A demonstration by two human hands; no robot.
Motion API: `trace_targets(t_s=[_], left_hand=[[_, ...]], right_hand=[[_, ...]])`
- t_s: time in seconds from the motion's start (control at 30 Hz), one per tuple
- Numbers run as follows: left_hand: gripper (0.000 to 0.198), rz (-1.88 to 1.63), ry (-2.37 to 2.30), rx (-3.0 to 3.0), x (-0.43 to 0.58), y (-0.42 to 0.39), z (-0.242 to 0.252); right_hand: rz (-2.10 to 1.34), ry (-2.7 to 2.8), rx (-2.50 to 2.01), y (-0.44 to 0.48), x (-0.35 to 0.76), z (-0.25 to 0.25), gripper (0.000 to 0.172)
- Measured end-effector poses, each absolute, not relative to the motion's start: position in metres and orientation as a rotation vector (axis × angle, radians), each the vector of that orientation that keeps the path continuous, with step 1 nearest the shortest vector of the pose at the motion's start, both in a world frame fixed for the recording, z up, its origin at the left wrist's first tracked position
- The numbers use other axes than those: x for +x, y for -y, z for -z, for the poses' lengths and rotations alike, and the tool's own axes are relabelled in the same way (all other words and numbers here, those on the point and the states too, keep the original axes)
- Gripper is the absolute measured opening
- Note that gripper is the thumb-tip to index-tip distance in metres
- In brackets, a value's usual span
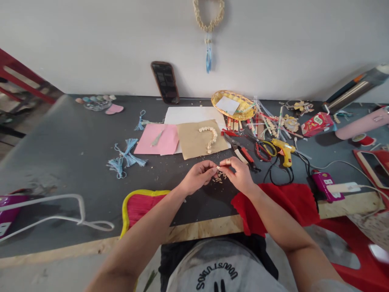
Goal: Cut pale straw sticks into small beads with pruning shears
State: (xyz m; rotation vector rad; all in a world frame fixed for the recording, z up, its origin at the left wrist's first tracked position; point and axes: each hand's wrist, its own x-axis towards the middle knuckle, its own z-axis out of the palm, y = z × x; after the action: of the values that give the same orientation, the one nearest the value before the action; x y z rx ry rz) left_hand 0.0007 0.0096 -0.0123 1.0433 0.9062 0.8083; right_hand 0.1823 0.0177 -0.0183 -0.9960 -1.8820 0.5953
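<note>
My left hand [199, 177] and my right hand [239, 175] meet over the dark table, fingertips nearly touching. Each is closed in a pinch on a small cream-coloured piece [218, 167], largely covered by the fingers. Just below them lies a scatter of similar small pieces [219, 179]. Beyond the hands, a curved row of cream pieces [213, 136] rests on a brown paper sheet [191, 140]. A pink sheet [142, 142] with a pale tassel-like strip [157, 138] lies to its left.
Pliers [243, 154], scissors [263, 150] and a yellow glue gun [284, 151] lie to the right, near a wicker basket [217, 97]. Blue tassels [129, 154] are at left. A red cloth [285, 202] drapes over the front edge. A phone [166, 83] leans against the wall.
</note>
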Motion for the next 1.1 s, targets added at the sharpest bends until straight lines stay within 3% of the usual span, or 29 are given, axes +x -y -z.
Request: trace_targets(t_s=[0.57, 1.1], left_hand=[[0.03, -0.771, -0.974, 1.341, -0.0049, -0.0106, 0.0055], [0.028, -0.77, -0.925, 1.204, -0.0022, -0.0084, 0.0046]], right_hand=[[-0.579, 1.969, -0.841, -0.0194, 0.1856, 0.0174, 0.01], [-0.567, 2.022, -0.818, -0.0227, 0.1889, 0.0135, 0.009]])
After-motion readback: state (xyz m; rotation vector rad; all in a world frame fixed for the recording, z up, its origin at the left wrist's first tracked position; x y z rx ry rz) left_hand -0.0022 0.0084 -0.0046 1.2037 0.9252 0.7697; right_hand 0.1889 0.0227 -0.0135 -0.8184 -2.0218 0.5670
